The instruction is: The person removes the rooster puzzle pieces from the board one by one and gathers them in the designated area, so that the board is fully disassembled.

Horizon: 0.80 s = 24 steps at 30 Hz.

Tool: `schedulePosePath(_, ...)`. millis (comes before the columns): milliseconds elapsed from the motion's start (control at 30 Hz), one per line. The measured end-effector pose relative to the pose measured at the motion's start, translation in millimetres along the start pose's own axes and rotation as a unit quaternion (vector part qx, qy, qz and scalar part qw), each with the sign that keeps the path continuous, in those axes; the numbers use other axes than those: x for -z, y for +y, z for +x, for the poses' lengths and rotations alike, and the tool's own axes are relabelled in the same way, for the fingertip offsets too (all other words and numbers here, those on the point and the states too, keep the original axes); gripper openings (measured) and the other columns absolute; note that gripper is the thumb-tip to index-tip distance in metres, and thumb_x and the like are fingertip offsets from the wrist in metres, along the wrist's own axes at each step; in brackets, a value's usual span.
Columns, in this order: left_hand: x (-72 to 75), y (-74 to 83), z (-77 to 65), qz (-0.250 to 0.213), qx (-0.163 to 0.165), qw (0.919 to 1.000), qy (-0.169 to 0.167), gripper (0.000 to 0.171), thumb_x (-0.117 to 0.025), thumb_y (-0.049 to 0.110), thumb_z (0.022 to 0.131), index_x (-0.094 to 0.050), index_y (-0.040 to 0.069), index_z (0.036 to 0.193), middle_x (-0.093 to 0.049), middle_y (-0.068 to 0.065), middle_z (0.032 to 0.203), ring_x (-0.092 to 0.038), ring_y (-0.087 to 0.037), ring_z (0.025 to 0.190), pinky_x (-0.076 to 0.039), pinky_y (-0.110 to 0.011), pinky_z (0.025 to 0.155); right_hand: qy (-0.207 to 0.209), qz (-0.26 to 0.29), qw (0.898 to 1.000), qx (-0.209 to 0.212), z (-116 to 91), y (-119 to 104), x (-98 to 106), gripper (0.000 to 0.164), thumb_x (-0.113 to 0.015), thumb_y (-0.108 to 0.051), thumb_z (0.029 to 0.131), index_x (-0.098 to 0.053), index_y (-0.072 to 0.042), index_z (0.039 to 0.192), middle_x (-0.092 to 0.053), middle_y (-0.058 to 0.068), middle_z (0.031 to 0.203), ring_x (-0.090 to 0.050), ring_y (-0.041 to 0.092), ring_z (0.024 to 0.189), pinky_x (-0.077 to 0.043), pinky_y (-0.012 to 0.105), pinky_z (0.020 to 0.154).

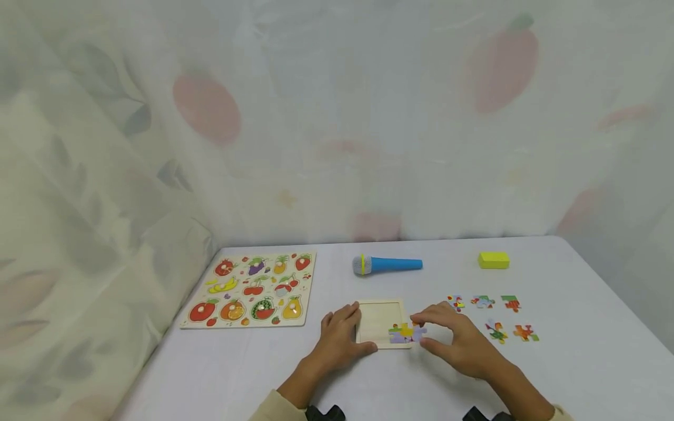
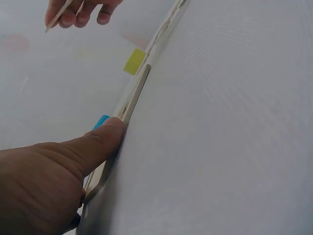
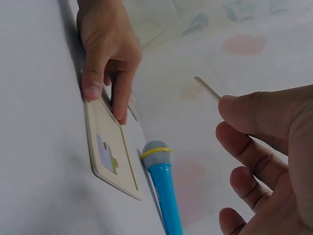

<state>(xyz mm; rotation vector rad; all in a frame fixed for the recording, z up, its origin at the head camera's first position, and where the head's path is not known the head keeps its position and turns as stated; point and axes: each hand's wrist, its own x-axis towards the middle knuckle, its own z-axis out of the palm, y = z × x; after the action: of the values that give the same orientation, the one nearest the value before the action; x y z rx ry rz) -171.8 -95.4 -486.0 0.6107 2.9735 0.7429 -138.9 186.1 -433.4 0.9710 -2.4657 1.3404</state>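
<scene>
A small square wooden puzzle tray (image 1: 377, 318) lies on the table. My left hand (image 1: 339, 342) grips it at its left side, thumb on the near edge and a finger at the far edge. One purple and green puzzle piece (image 3: 105, 155) lies inside the tray, in the near right corner. Between thumb and index finger, my right hand (image 1: 463, 345) pinches another puzzle piece (image 1: 418, 333), raised by the tray's right side. The right wrist view shows this piece edge-on, so its picture is hidden there. The right hand's other fingers are loosely bent.
Several loose puzzle pieces (image 1: 496, 331) lie to the right in two rows. Behind the tray is a blue toy microphone (image 1: 395, 264). A yellow block (image 1: 494, 260) stands at the back right. On the left lies a fruit puzzle board (image 1: 247, 301). Patterned cloth (image 1: 337, 146) hangs behind the table.
</scene>
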Motion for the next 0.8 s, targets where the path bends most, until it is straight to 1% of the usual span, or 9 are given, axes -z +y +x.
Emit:
schedulePosePath(100,0.3,0.1,-0.7,-0.001,-0.002,1.0,0.001,0.089,-0.075,0.054,0.078,-0.045,0.0,0.142,-0.037,-0.01,0.15,-0.031,-0.027,0.137,-0.018,-0.057,0.105,0.01,-0.01,1.0,0.016,-5,-1,7,0.036,-0.072,-0.013,0.087,-0.066,-0.023,0.122,-0.063,-0.013,0.108,-0.053,0.01,0.101,-0.047,0.034,0.084)
schedulePosePath(167,0.4,0.3,-0.8,-0.001,-0.002,1.0,0.0,0.089,-0.075,0.054,0.078,-0.045,0.0,0.142,-0.038,-0.01,0.149,-0.031,-0.027,0.136,-0.018,-0.057,0.105,0.016,-0.007,0.999,0.03,-8,-1,11,0.039,-0.073,-0.01,0.087,-0.065,-0.022,0.122,-0.063,-0.012,0.108,-0.054,0.011,0.102,-0.041,0.031,0.094)
schedulePosePath(267,0.4,0.3,-0.7,-0.002,0.0,1.0,-0.001,0.089,-0.075,0.054,0.077,-0.046,0.0,0.142,-0.038,-0.01,0.149,-0.031,-0.027,0.137,-0.018,-0.057,0.105,0.022,-0.001,0.999,0.04,-13,-3,19,0.042,-0.073,-0.005,0.085,-0.065,-0.02,0.123,-0.063,-0.009,0.109,-0.054,0.012,0.102,-0.037,0.022,0.094)
schedulePosePath(333,0.1,0.2,-0.5,-0.003,0.001,1.0,-0.002,0.089,-0.075,0.054,0.077,-0.045,0.0,0.142,-0.037,-0.01,0.149,-0.031,-0.027,0.137,-0.018,-0.057,0.105,0.026,-0.005,0.999,0.037,-17,-4,24,0.044,-0.074,-0.003,0.084,-0.065,-0.02,0.123,-0.064,-0.008,0.109,-0.054,0.011,0.103,-0.038,0.021,0.094)
schedulePosePath(400,-0.2,0.1,-0.5,-0.003,0.002,1.0,-0.003,0.089,-0.075,0.054,0.077,-0.045,0.0,0.142,-0.037,-0.01,0.15,-0.031,-0.027,0.137,-0.018,-0.057,0.105,0.03,-0.015,0.999,0.032,-21,-4,29,0.045,-0.074,-0.003,0.083,-0.065,-0.02,0.123,-0.064,-0.008,0.11,-0.053,0.011,0.106,-0.041,0.019,0.086)
schedulePosePath(467,-0.2,0.1,-0.6,-0.003,0.002,1.0,-0.003,0.089,-0.075,0.054,0.077,-0.045,-0.001,0.142,-0.037,-0.01,0.15,-0.031,-0.027,0.137,-0.018,-0.057,0.105,0.034,-0.022,0.999,0.027,-25,-4,33,0.045,-0.075,-0.003,0.082,-0.065,-0.02,0.123,-0.065,-0.007,0.111,-0.052,0.01,0.11,-0.039,0.018,0.09)
schedulePosePath(567,0.0,-0.2,-0.8,-0.003,0.002,1.0,-0.004,0.089,-0.074,0.054,0.078,-0.046,-0.001,0.142,-0.037,-0.011,0.15,-0.031,-0.028,0.136,-0.018,-0.057,0.105,0.038,-0.016,0.998,0.047,-31,-1,40,0.048,-0.074,0.003,0.08,-0.065,-0.016,0.123,-0.065,-0.005,0.112,-0.051,0.01,0.111,-0.034,0.014,0.093)
schedulePosePath(733,0.5,-0.2,-0.8,-0.003,0.004,1.0,-0.008,0.089,-0.074,0.055,0.078,-0.045,0.0,0.142,-0.037,-0.01,0.15,-0.031,-0.028,0.137,-0.018,-0.057,0.105,0.038,0.005,0.996,0.085,-40,4,51,0.054,-0.073,0.013,0.075,-0.063,-0.008,0.123,-0.064,0.003,0.112,-0.052,0.013,0.108,-0.037,0.015,0.092)
schedulePosePath(800,0.9,0.0,-0.8,-0.002,0.006,0.9999,-0.009,0.089,-0.073,0.055,0.078,-0.045,0.0,0.143,-0.037,-0.01,0.15,-0.031,-0.027,0.137,-0.018,-0.056,0.106,0.037,0.009,0.996,0.078,-44,4,55,0.054,-0.073,0.014,0.075,-0.063,-0.008,0.123,-0.064,0.003,0.112,-0.051,0.012,0.109,-0.036,0.015,0.093)
